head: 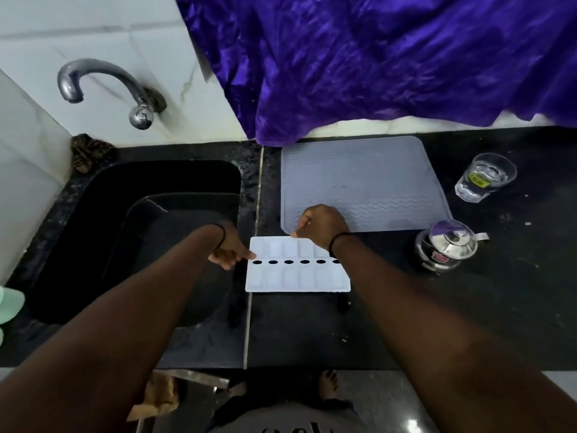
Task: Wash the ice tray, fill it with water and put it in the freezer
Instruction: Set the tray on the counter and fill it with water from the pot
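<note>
Black stone table (468, 307) was seen carrying a grey mat (374, 170), with the white ice tray (296, 276) laid just before it, beside the sink (93, 198). Its left edge was pinched by the left hand (229, 253), its far edge by the right hand (321, 225).

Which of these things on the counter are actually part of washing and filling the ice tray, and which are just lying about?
Part of the job:
ice tray
left hand and right hand, both at the tray's edges
tap
sink

Just lying about:
grey mat
glass
steel pot
purple cloth
</note>
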A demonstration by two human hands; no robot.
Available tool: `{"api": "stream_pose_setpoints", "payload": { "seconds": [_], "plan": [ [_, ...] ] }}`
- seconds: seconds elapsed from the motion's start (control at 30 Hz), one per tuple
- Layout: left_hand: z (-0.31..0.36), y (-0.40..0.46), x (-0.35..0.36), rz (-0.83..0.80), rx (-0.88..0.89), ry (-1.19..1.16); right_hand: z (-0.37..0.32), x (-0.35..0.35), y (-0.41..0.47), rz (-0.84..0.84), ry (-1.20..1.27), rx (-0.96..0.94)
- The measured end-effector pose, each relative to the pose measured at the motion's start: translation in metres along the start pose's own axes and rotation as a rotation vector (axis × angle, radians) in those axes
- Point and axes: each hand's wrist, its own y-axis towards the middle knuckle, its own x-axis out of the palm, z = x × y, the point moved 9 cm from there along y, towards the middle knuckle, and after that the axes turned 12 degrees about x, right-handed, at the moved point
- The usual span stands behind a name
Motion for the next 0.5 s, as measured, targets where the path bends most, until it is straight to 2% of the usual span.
{"api": "stream_pose_setpoints", "payload": {
  "seconds": [0.07,0.2,0.3,0.4,0.5],
  "plan": [
    [0.032,-0.006,-0.024,0.119,0.066,0.204,-0.004,-0.018,-0.006,0.074,0.068,-0.041],
    [0.153,-0.019,-0.04,0.411,0.434,0.604,0.006,-0.074,-0.022,0.235,0.212,-0.059],
    [0.235,-0.019,-0.007,0.422,0.676,0.582,0.022,-0.127,-0.046,0.386,0.304,-0.064],
    [0.281,-0.015,0.029,0.374,0.769,0.506,0.048,-0.182,-0.072,0.545,0.406,-0.069],
    [0.31,-0.017,0.063,0.373,0.817,0.469,0.1,-0.225,-0.094,0.702,0.537,0.003]
  ]
}}
